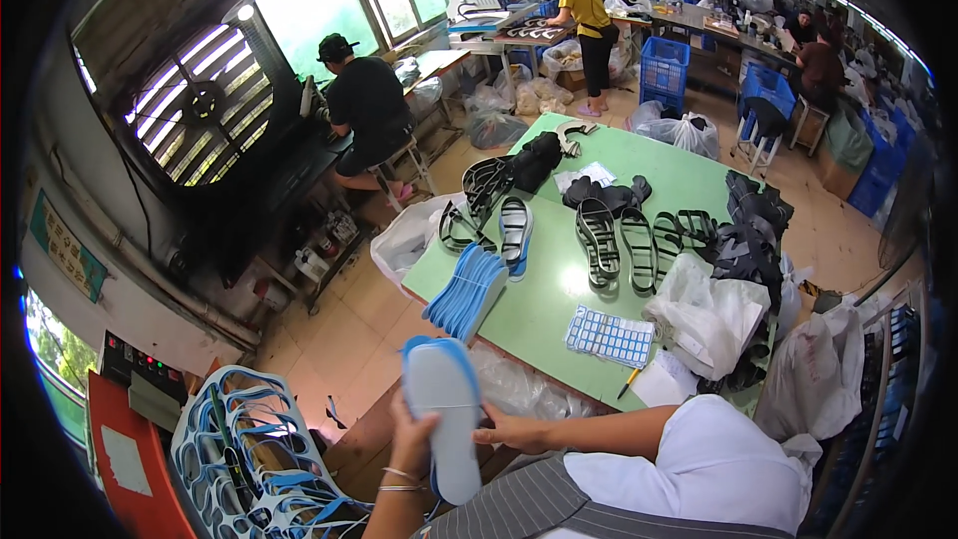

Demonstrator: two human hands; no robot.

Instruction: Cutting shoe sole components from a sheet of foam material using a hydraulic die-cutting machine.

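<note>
In front of me I hold a pale grey shoe sole (445,419) upright, with a blue layer showing behind its top and left edge. My left hand (407,444) is closed round its left side. At the right edge, my right hand (507,429) pinches the sole; some of its fingers are hidden. Just beyond, a row of blue soles (464,289) stands on edge at the near left of the green table (539,324). Behind them lies a blue-edged sole (515,232) with black straps. Sandals with black straps (599,245) rest farther right.
Left of me, blue and white strap pieces (261,454) hang over a rack beside a red machine (140,459). The table also bears a sheet of blue-and-white labels (609,336), a yellow pen (629,383) and plastic bags (711,309). Co-workers (369,110) are busy farther off.
</note>
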